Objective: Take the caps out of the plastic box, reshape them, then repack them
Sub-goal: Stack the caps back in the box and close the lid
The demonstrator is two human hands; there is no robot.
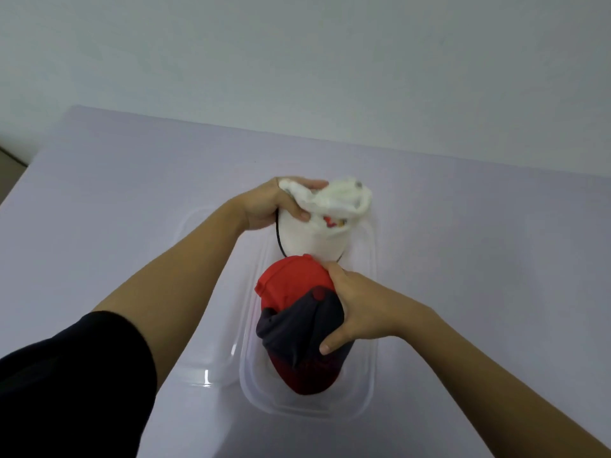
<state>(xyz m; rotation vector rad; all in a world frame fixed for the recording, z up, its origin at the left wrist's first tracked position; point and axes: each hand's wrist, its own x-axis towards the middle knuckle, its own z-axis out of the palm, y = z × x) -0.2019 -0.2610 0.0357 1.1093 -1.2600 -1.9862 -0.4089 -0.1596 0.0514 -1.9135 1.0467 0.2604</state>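
A clear plastic box [368, 385] stands on the pale table in front of me. My left hand [274, 203] grips the crumpled crown of a white cap [317, 233] at the box's far end, its dark-edged brim pointing toward me. My right hand [357, 312] closes around a red and dark navy cap [294, 322] over the near part of the box. The two caps touch where the white brim meets the red one. Whether either cap rests on the box floor is hidden.
The box's clear lid [205, 368] lies flat on the table just left of the box, partly under my left forearm. The pale table [496, 259] ends at a white wall behind; its left edge is near the frame's side.
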